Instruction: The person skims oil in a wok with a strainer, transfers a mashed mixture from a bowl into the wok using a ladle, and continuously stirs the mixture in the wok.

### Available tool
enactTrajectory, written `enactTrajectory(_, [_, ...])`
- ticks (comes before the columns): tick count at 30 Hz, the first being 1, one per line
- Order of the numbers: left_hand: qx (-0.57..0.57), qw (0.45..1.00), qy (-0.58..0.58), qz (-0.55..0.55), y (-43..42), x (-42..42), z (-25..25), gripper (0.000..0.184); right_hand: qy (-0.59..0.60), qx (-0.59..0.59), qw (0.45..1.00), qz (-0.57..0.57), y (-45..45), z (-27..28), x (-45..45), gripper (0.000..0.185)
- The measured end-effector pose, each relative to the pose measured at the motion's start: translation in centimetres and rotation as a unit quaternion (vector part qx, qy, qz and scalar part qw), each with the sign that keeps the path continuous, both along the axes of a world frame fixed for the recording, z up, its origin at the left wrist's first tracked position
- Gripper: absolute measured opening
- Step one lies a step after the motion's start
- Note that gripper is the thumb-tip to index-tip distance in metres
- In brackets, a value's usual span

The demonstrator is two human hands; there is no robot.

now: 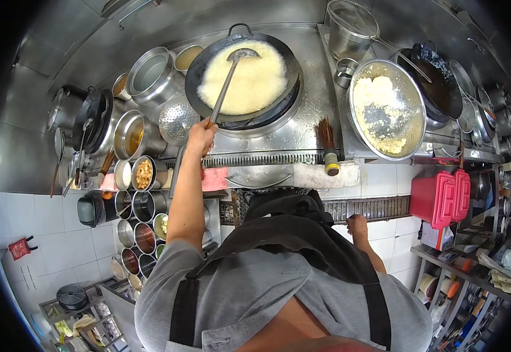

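Observation:
My left hand (201,138) is closed around the handle of a long metal ladle (225,88). The ladle's head rests in pale yellow, foamy liquid (246,82) inside a large dark wok (293,73) on the stove. Down by my right side, near the floor drain grate, hangs my right hand (358,226), its fingers curled in with nothing visible in them. A round perforated strainer (177,121) lies just left of the wok.
On the right, a steel bowl (418,120) holds pale crumbly food. A bamboo brush (326,144) stands by the stove's front edge. Several metal pots and seasoning containers (144,205) crowd the left. Red lidded bins (432,196) stand at right, above a shelf rack.

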State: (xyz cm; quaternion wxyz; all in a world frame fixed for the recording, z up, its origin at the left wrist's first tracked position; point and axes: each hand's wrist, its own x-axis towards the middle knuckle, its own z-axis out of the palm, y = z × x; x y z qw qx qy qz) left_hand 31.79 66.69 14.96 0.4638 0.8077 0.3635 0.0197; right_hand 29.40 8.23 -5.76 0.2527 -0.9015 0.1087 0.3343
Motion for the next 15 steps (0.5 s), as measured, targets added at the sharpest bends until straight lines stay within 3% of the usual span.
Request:
enactTrajectory(3, [-0.008,1.000,0.005,-0.001,0.1,1.4,1.3,0.023,0.001,-0.016,1.000,0.014,-0.5,-1.5,-0.1,0.024])
enactTrajectory(6, [0.000,1.000,-0.024,0.001,-0.3,2.3,2.2,0.019,0.004,-0.034,0.999,0.012,0.9,1.4,0.2,0.025])
enactTrajectory(10, [-0.025,0.998,-0.059,0.023,-0.3,0.7,3.4,0.017,-0.005,-0.018,0.999,0.030,0.4,0.6,0.3,0.025])
enactTrajectory(13, [-0.048,0.996,-0.070,0.022,0.2,-2.9,5.8,0.020,-0.005,-0.016,0.999,0.041,0.3,0.1,0.5,0.024])
enactTrajectory(15, [-0.082,0.991,-0.100,0.039,-0.5,-6.2,8.7,0.032,-0.037,0.000,0.997,0.067,0.2,-0.3,0.7,0.022])
